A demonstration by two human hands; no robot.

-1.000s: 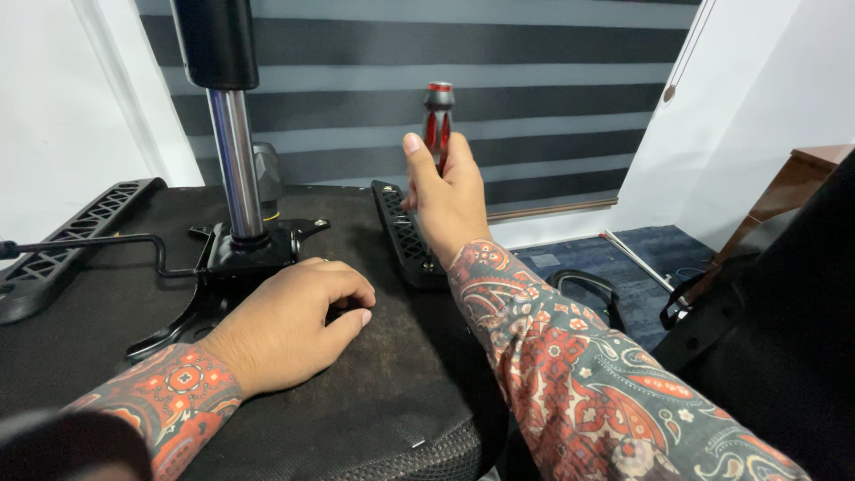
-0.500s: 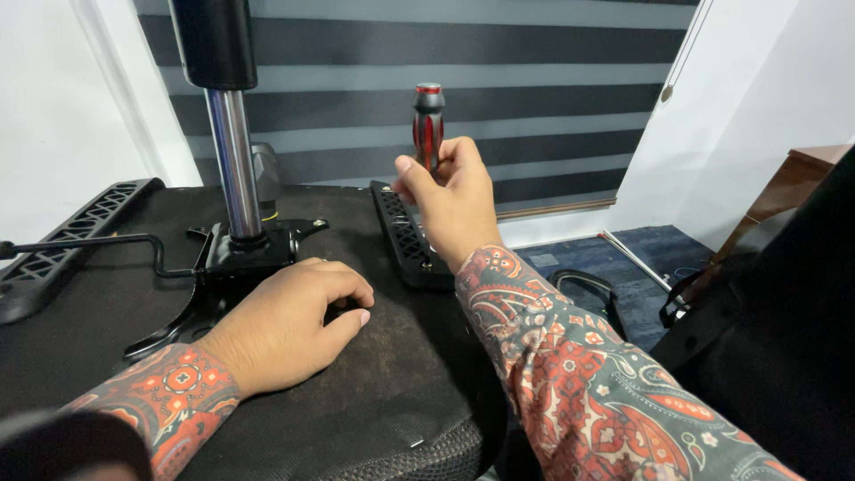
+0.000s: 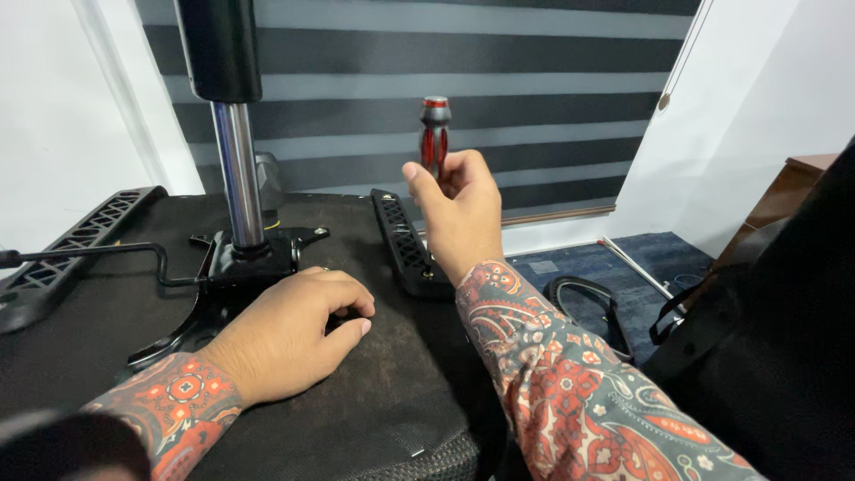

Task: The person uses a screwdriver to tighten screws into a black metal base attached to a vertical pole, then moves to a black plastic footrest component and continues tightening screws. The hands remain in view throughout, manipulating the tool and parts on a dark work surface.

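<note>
— What is different from one second ago?

— The right hand (image 3: 460, 207) has turned. Before, its back faced the camera and the fingers were wrapped around the screwdriver (image 3: 435, 135) handle. Now the handle is held more by the fingertips, and more of the red and black handle shows above the hand.

— Did the screwdriver move?

— It shifted only a little, and it stands upright.

— And the view?

— It shifted very slightly.

Glossy red-black plastic screwdriver handle (image 3: 435, 134), matt black fabric seat underside (image 3: 392, 392), polished metal column (image 3: 239, 174)
</note>
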